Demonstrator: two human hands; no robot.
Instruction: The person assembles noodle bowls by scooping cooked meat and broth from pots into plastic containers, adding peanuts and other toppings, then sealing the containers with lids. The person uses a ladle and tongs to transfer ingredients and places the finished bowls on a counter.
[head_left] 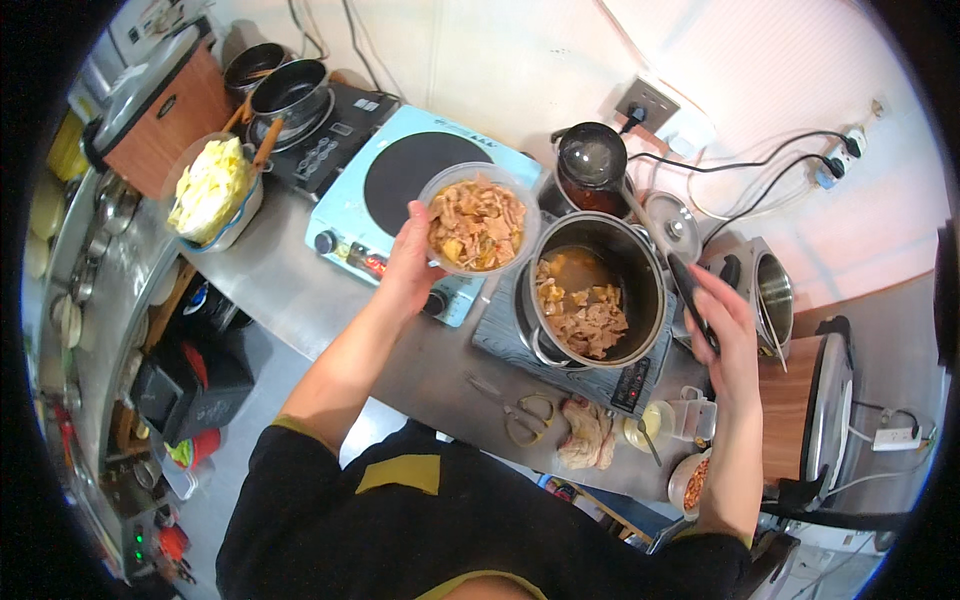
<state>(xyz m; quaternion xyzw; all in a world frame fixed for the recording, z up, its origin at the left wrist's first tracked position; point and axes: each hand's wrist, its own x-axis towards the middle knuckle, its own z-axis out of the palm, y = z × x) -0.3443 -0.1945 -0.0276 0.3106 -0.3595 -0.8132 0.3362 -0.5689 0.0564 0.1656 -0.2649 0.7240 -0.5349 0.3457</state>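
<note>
The clear bowl (pixel 532 222) of cooked meat is in my left grip (pixel 406 262), fingers closed on its left side — it sits above the light-blue cooktop (pixel 345 215), just left of the large pot (pixel 632 262). More meat and broth lie inside that pot, which stands on a grey hob (pixel 497 332). My right grip (pixel 722 325) is clenched around the black handle of a ladle (pixel 683 280), its head over the smaller far pot (pixel 552 198). Nearer, scissors (pixel 540 425) and a pale meat piece (pixel 588 435) rest on the worktop (pixel 430 375).
</note>
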